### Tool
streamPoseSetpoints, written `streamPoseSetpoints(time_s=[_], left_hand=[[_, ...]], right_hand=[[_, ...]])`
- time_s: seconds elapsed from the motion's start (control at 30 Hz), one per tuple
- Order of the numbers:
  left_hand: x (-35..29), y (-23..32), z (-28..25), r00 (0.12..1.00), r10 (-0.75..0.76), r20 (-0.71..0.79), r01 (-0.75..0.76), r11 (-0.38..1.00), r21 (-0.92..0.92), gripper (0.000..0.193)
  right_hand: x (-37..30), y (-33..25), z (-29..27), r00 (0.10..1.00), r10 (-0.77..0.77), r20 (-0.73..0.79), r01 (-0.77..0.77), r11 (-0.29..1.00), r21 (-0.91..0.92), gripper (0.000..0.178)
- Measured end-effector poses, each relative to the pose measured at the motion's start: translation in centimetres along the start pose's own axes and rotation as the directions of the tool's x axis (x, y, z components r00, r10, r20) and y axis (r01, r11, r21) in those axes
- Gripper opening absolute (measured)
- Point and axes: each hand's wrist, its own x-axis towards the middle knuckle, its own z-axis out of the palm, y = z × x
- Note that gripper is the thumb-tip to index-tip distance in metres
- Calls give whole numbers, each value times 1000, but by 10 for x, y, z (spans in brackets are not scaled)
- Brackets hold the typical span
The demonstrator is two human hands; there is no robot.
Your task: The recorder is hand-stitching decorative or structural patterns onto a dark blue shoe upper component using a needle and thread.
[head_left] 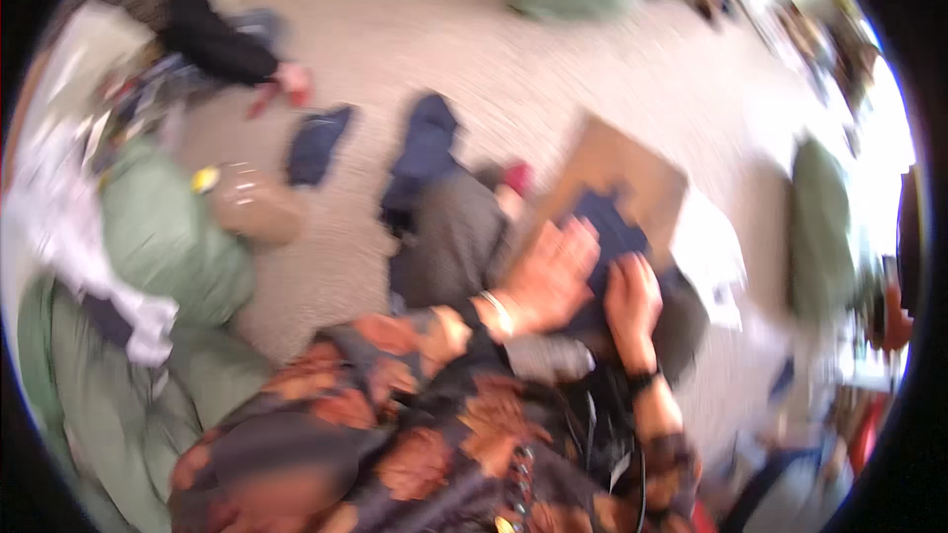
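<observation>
A piece of dark blue cloth lies on a flat brown cardboard sheet over my lap. My left hand rests flat along the cloth's left side, its fingers stretched out. At the cloth's right edge is my right hand, its fingers bent inward on the cloth. Motion blur softens both hands and hides the fingertips' exact hold.
Green bundles stand at the left beside a brown rounded bag. Dark blue cloth items lie on the pale carpet. Another person's hand reaches in at upper left. White material sits right of the cardboard.
</observation>
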Motion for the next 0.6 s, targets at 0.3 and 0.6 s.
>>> streamPoseSetpoints(time_s=[0.3, 0.6], left_hand=[[-11, 11, 44, 999, -49, 2, 49, 998, -40, 78], [0, 12, 52, 995, -98, 29, 100, 993, -67, 78]], right_hand=[[-18, 23, -10, 990, -99, 99, 90, 991, 95, 14], [-10, 32, -1, 992, -98, 80, 92, 993, 80, 14]])
